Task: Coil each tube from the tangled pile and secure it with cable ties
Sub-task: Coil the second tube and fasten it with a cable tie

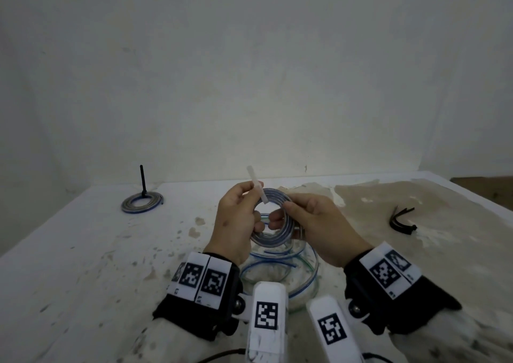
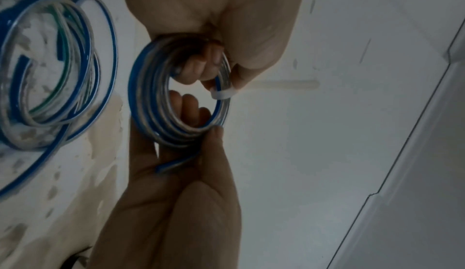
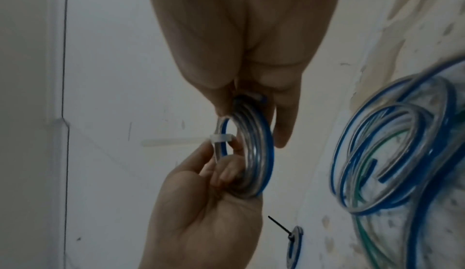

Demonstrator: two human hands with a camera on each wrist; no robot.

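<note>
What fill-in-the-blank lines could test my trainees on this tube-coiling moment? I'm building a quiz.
1. The cable tie around the held coil is ____ in colour.
2. The finished coil on the table's far left is bound with a ____ tie.
3. The held coil is gripped by ____ hands, left hand and right hand.
4. The spare ties lie on the table's ____ side.

Missing words: white; black; both; right

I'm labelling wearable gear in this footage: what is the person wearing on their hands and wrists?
Both the left hand and the right hand are bare, without gloves. Each wrist carries a black strap with white panels printed with black square code markers. A white block bearing another such marker is mounted to each strap. Pale sleeves show behind.
</note>
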